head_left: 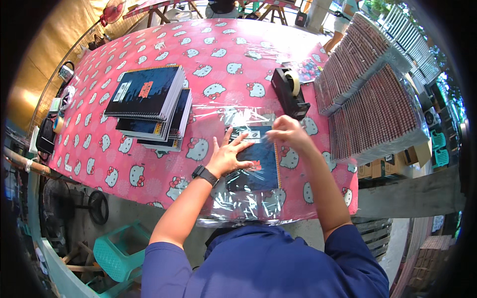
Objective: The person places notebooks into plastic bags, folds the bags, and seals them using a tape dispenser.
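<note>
A dark blue spiral notebook [264,175] lies on the table in front of me, with clear plastic film [242,207] under and around it. Across its cover my left hand [227,158] rests flat with fingers spread. Over the notebook's upper right corner is my right hand [289,133], its fingers curled together; whatever they hold is hidden or too small to make out. Just beyond that hand stands a black tape dispenser [287,94] with a roll of tape. To the left is a pile of similar dark notebooks [149,92].
Tall stacks of spiral-bound books [370,111] wrapped in clear plastic fill the right side. A pink patterned cloth [124,174] covers the table. A black bag [46,136] sits at the left edge. On the floor are a green stool [117,251] and a fan [62,201].
</note>
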Demonstrator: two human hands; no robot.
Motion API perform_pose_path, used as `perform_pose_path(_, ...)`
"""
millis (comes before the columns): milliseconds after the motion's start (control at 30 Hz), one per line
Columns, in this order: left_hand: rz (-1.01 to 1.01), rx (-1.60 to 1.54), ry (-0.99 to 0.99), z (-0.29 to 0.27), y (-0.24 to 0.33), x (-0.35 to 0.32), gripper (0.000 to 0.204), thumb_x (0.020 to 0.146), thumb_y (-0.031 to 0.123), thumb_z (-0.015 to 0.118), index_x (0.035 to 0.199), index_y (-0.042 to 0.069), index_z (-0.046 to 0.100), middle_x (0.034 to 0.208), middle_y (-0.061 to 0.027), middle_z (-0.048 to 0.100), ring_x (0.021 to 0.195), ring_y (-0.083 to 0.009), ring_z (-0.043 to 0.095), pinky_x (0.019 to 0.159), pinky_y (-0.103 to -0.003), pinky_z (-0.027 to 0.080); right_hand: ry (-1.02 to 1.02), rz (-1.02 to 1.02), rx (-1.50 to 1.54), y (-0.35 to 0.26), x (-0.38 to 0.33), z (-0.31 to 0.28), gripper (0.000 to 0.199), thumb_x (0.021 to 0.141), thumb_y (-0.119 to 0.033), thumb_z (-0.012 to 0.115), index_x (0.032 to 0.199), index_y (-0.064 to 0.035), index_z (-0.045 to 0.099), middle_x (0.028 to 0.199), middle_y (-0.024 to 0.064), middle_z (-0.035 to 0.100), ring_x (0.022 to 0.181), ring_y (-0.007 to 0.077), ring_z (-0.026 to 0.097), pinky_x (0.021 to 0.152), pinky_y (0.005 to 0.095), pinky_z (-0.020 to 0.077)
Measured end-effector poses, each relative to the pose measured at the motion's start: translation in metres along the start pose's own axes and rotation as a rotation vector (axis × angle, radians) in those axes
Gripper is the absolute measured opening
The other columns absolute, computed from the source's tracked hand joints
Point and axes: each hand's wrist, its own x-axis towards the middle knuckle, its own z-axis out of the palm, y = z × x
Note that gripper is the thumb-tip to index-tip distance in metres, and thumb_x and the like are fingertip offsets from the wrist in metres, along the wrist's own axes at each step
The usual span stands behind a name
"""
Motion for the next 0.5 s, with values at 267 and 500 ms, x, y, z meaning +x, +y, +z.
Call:
perform_pose_path(267, 0.035, 0.046, -0.017, 0.0, 0.0, 0.007, 0.085, 0.062, 0.06, 0.07, 0.136, 0.036, 0.038, 0.15, 0.0086, 0.023, 0.141, -0.0308, 0.002, 0.101, -0.072, 0.003, -0.065, 0.231, -1.249, -0.021, -0.033, 0.05, 0.067, 0.058, -0.063, 0.073, 0.085, -0.0016, 0.066, 0.095, 0.0153, 0.067, 0.09, 0.0268, 0.066, 0.075, 0.0364, 0.0525)
perform_pose_path(500, -0.256, -0.327, 0.62, 0.051, -0.009, 0.0, 0.109, 0.067, 0.041, 0.076, 0.146, 0.011, 0.007, 0.148, -0.0213, 0.018, 0.138, -0.0374, 0.01, 0.109, -0.054, 0.014, 0.053, 0.232, -0.811, 0.066, -0.084, 0.011, 0.067, 0.068, -0.048, 0.077, 0.108, 0.0009, 0.055, 0.095, 0.0182, 0.065, 0.088, 0.0259, 0.064, 0.075, 0.0346, 0.0497)
